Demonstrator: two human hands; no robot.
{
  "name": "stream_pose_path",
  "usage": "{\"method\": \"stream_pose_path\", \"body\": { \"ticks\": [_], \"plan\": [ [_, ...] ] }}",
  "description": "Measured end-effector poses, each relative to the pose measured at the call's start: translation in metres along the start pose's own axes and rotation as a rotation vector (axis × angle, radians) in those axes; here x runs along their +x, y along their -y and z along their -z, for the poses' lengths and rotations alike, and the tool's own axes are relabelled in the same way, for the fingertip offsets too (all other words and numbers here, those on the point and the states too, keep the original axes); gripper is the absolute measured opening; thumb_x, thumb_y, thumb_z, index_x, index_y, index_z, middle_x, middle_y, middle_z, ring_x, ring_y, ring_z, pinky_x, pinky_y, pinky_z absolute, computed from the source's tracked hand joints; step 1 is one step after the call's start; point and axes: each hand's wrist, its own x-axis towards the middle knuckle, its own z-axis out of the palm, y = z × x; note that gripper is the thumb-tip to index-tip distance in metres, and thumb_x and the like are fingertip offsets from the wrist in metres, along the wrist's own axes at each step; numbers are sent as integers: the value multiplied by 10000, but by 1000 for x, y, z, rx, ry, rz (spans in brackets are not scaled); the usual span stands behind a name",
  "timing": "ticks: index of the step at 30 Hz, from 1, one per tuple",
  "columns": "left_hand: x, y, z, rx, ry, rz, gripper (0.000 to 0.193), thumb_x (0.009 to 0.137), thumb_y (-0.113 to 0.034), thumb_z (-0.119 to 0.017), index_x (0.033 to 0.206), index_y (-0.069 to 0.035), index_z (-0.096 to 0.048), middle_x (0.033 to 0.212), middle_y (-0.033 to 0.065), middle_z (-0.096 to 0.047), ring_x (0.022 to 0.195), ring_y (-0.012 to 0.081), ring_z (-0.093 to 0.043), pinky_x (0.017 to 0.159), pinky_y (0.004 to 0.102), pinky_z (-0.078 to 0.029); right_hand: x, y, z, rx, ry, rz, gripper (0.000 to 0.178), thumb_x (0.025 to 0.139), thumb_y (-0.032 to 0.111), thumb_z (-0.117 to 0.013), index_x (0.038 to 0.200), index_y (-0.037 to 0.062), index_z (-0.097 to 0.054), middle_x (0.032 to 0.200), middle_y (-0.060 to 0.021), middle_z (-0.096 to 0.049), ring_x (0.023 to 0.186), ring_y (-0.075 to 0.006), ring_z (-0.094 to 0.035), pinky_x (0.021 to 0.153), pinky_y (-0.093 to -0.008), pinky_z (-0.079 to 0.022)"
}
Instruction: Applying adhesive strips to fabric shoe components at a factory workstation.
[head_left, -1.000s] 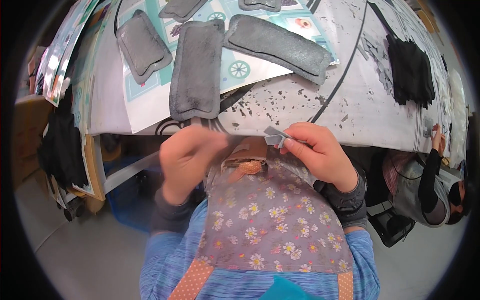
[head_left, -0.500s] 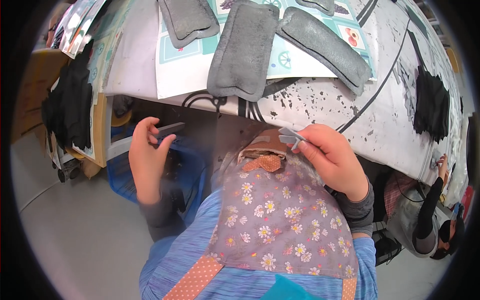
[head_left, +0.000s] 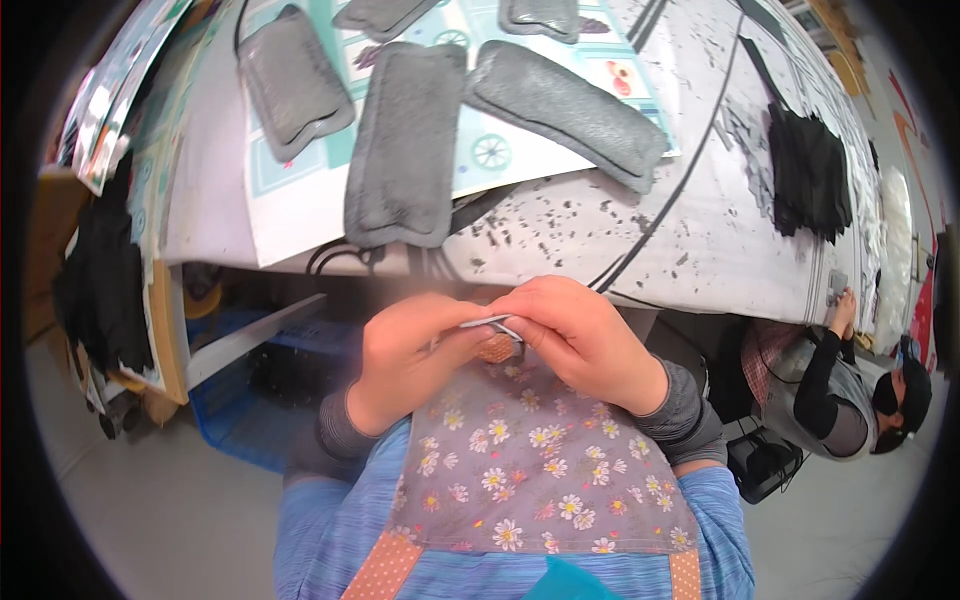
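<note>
Just above the lap, in front of the near table edge: left hand and right hand close together, both closed, thumbs and bent fingers pinching one small, thin, pale-grey flat piece. Piece lies between the fingertips, mostly covered; full outline can't be made out. Behind and below it, an orange polka-dot fabric bow on a grey apron printed with daisies.

Beyond the hands, a white-covered table, its surface speckled with dark flecks. On it, a white-and-teal printed sheet bearing several dark-grey padded fabric pieces: a long upright rectangle nearest the hands, a slanted long one to its right, a shorter tilted one to its left, others at the top edge.

Right side of table: bundle of black fabric strips. Lower right, a seated co-worker in black sleeves, hands at the table edge. Lower left, under the table, a blue plastic basket.
</note>
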Motion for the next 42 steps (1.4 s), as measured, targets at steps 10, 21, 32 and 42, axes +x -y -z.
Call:
{"method": "stream_pose_path", "body": {
  "ticks": [10,21,32,42],
  "plan": [
    [53,-3,-29,171,73,-269,222,775,-72,-793,970,-1,-712,842,117,-685,727,246,-644,638,326,-496,-23,-4,74,51,-594,-300,86,854,38,-741,931,9,-718,865,-24,-710,795,-91,-629,724,-242,-502],
    [115,-3,-96,439,287,-429,115,918,-164,-631,946,-82,-555,1075,57,-674,956,265,-602,867,404,-416,-9,-78,193,521,-583,-660,167,932,248,-692,960,84,-690,820,44,-643,706,-28,-538,643,-188,-427],
    [149,6,-107,573,184,-365,99,924,-142,-626,885,-82,-558,1245,64,-682,1079,257,-576,919,380,-368,-14,-94,156,686,-509,-793,204,930,266,-699,874,71,-672,712,53,-589,594,-41,-523,533,-207,-416],
    [155,11,-120,618,149,-358,92,945,-154,-603,897,-85,-566,1228,75,-689,1072,255,-591,913,358,-348,-5,-95,153,559,-509,-802,199,941,230,-677,907,34,-670,674,36,-576,534,-54,-513,501,-214,-401]
  ]
}}
